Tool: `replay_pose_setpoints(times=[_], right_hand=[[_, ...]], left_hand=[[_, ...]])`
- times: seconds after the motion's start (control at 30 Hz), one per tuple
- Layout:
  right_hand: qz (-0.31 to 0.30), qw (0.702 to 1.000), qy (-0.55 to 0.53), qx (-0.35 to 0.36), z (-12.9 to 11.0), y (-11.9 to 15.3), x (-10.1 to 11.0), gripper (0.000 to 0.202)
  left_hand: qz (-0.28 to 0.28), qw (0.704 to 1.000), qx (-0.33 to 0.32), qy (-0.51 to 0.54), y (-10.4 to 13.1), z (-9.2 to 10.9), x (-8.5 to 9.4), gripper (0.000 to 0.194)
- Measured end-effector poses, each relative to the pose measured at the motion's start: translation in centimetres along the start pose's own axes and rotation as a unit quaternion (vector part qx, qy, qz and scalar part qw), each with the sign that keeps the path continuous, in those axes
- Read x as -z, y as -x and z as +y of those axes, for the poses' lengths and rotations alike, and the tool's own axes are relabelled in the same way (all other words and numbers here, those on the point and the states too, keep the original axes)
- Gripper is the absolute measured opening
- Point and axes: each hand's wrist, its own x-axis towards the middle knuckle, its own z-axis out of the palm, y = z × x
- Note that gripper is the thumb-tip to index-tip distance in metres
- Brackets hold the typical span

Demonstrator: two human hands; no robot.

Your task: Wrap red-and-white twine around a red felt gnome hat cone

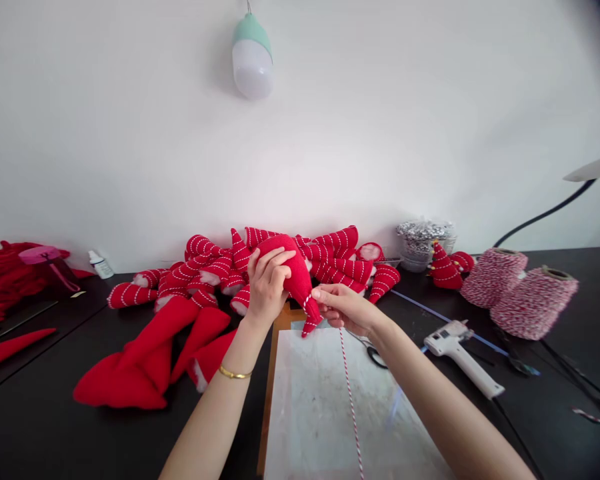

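My left hand (270, 283) is wrapped round a stuffed red felt cone (296, 277), held up above the work board with its narrow tip pointing down and right. Red-and-white twine circles the cone near the tip. Between the thumb and fingers of my right hand (344, 308) the twine is pinched close against the cone. From that hand a length of twine (349, 383) hangs down over the white work board (310, 407).
Behind my hands lies a pile of twine-wrapped red cones (220, 267). Plain red cones (130, 373) lie left. To the right are a hot glue gun (463, 357), twine spools (533, 300), a tinsel tub (423, 247) and black-handled scissors (377, 357). A bulb lamp (253, 60) hangs above.
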Motion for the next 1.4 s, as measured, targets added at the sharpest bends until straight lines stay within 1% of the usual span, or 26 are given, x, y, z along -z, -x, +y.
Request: replay_pose_setpoints(times=[0.13,0.17,0.2,0.27,0.3,0.33,0.37,0.4,0.47,0.5,0.53,0.57,0.6,0.63,0.7,0.73,0.77,0.8,0.87,0.9,0.97,1.1,1.17,1.23,1.3,1.4], right_hand=[[0.000,1.000,-0.027,-0.013,0.3,-0.2,0.1,0.041],[0.007,0.999,-0.030,-0.006,0.3,-0.3,0.0,0.040],[0.018,0.999,-0.029,0.006,0.2,-0.2,-0.1,0.039],[0.059,0.997,-0.004,0.043,-0.2,-0.1,-0.2,0.038],[0.092,0.993,0.026,0.066,-0.4,0.1,-0.3,0.038],[0.128,0.985,0.070,0.092,-0.6,0.2,-0.4,0.036],[0.167,0.970,0.128,0.121,-0.8,0.3,-0.5,0.034],[0.205,0.947,0.194,0.152,-0.9,0.5,-0.7,0.030],[0.261,0.884,0.328,0.207,-0.9,0.7,-1.2,0.022],[0.274,0.855,0.380,0.224,-0.7,0.7,-1.5,0.018],[0.277,0.833,0.419,0.231,-0.5,0.8,-1.8,0.015],[0.272,0.820,0.447,0.232,-0.3,0.8,-2.2,0.012],[0.261,0.814,0.465,0.229,-0.1,0.8,-2.5,0.010],[0.251,0.812,0.476,0.225,0.0,0.8,-2.7,0.009],[0.236,0.819,0.476,0.216,0.1,0.8,-3.0,0.012],[0.226,0.832,0.462,0.206,0.0,0.8,-2.9,0.017],[0.208,0.855,0.437,0.187,-0.2,0.9,-2.8,0.023],[0.182,0.882,0.403,0.162,-0.4,1.0,-2.6,0.028],[0.118,0.934,0.321,0.103,-0.9,1.3,-2.1,0.034],[0.093,0.951,0.283,0.079,-1.1,1.4,-1.9,0.035],[0.069,0.970,0.225,0.055,-1.3,1.5,-1.6,0.035],[0.057,0.986,0.147,0.047,-1.1,1.6,-1.8,0.033],[0.052,0.992,0.106,0.037,-1.0,1.5,-1.9,0.031],[0.049,0.996,0.066,0.026,-0.9,1.4,-2.0,0.030],[0.049,0.998,0.040,0.025,-0.8,1.3,-1.9,0.030],[0.055,0.998,0.029,0.030,-0.4,1.0,-1.8,0.033]], left_hand=[[0.006,1.000,0.006,0.006,0.2,0.0,-0.2,0.012],[0.008,1.000,0.018,0.010,0.2,0.1,-0.3,0.010],[0.010,0.999,0.040,0.016,0.2,0.1,-0.5,0.015],[0.011,0.992,0.121,0.044,0.0,0.1,-0.8,0.038],[0.007,0.980,0.180,0.079,-0.1,0.1,-0.9,0.051],[0.004,0.959,0.251,0.132,-0.3,0.1,-1.0,0.062],[-0.001,0.921,0.329,0.206,-0.6,0.1,-1.0,0.069],[-0.014,0.864,0.407,0.296,-0.9,0.2,-0.8,0.072],[-0.054,0.705,0.521,0.478,-1.6,0.9,-0.3,0.068],[-0.072,0.627,0.549,0.548,-2.0,1.4,0.0,0.065],[-0.079,0.569,0.561,0.596,-2.3,2.1,0.3,0.064],[-0.068,0.541,0.564,0.620,-2.7,2.8,0.5,0.066],[-0.041,0.540,0.565,0.623,-2.9,3.6,0.6,0.070],[-0.006,0.557,0.564,0.610,-3.0,4.3,0.6,0.078],[0.052,0.605,0.560,0.564,-3.1,5.3,0.5,0.097],[0.062,0.622,0.558,0.546,-3.1,5.5,0.4,0.100],[0.053,0.630,0.558,0.538,-3.0,5.6,0.4,0.098],[0.031,0.627,0.562,0.539,-2.9,5.6,0.4,0.091],[-0.025,0.596,0.580,0.555,-2.9,5.3,0.6,0.071],[-0.048,0.571,0.591,0.567,-3.0,5.1,0.7,0.062],[-0.068,0.512,0.619,0.592,-3.1,4.9,1.1,0.052],[-0.102,0.364,0.650,0.660,-3.2,4.5,1.5,0.061],[-0.107,0.319,0.638,0.693,-3.3,4.4,1.6,0.064],[-0.097,0.304,0.629,0.709,-3.5,4.4,1.7,0.063],[-0.079,0.302,0.626,0.715,-3.7,4.6,1.9,0.061],[-0.035,0.331,0.616,0.714,-3.9,5.2,1.9,0.058]])
